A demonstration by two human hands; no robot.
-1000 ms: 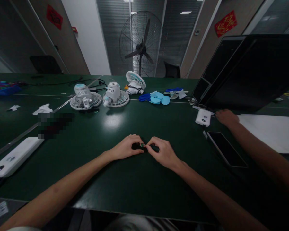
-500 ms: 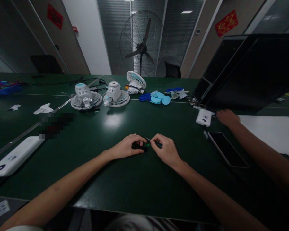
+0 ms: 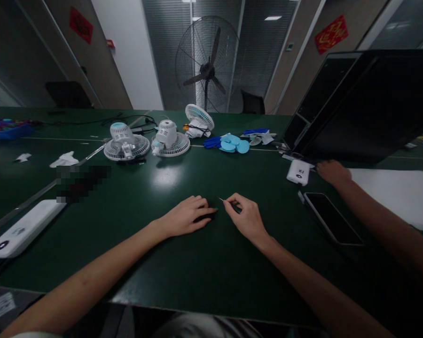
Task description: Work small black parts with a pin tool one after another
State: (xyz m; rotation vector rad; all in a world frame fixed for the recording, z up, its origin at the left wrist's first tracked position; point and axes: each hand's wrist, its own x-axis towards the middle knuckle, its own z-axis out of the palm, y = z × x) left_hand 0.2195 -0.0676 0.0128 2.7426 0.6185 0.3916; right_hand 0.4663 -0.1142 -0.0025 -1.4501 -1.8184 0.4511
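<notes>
My left hand (image 3: 189, 217) lies on the dark green table with its fingers stretched out and thumb apart from the index finger. Dark shadow fills the gap between them, and a tiny greenish bit shows at the index fingertip, too small to name. Facing it, my right hand (image 3: 246, 217) pinches a small screwdriver (image 3: 220, 199) between thumb and fingers. Its thin metal shaft points left, a short way off the left fingertips; the handle is hidden inside the hand.
Two white fans (image 3: 127, 146) (image 3: 172, 143) lie face down, with another white fan (image 3: 199, 121) behind. Blue fan blades (image 3: 234, 143) are nearby. At right are a white power bank (image 3: 298, 172), a phone (image 3: 333, 218), a black monitor (image 3: 373, 103) and another person's hand (image 3: 334, 172).
My right hand has lifted slightly and drawn the screwdriver tip away from the left fingers. The left index finger has straightened, and the small green piece between the hands is now mostly out of sight.
</notes>
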